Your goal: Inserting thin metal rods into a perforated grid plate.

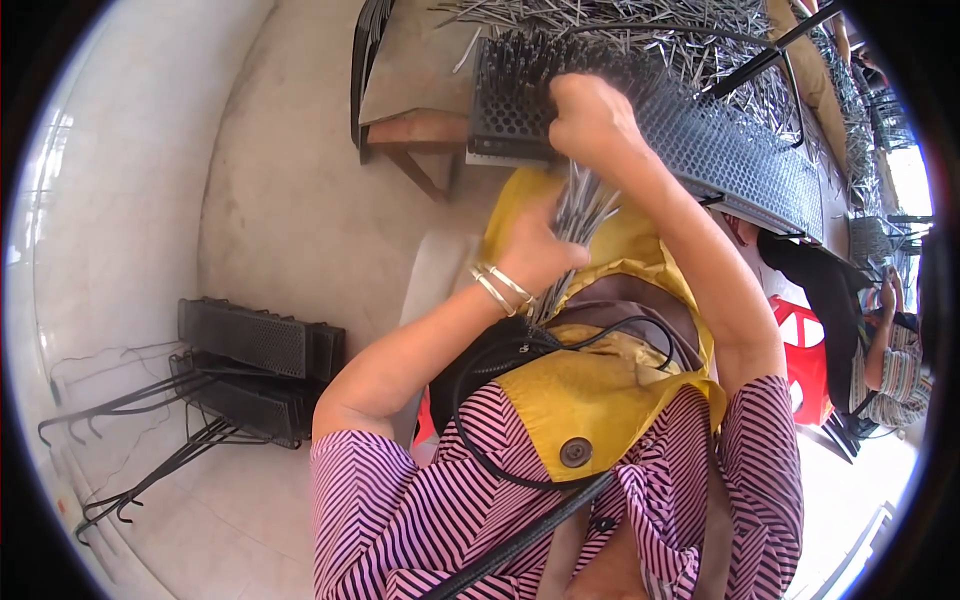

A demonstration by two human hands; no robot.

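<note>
My left hand is closed round a bundle of thin grey strips, held tilted above my lap. The strips fan out a little at their upper end. Just above it, my right hand is curled at the near edge of a dark perforated rack. Its fingertips are hidden, so what it pinches cannot be made out. At the rack's left end, many dark upright pieces stand close together in the holes, and the right part shows bare holes.
Loose grey strips lie heaped behind the rack on a table. Black perforated racks with long hooked rods are stacked on the floor at left. A yellow apron covers my lap. At right are a red chair and another person.
</note>
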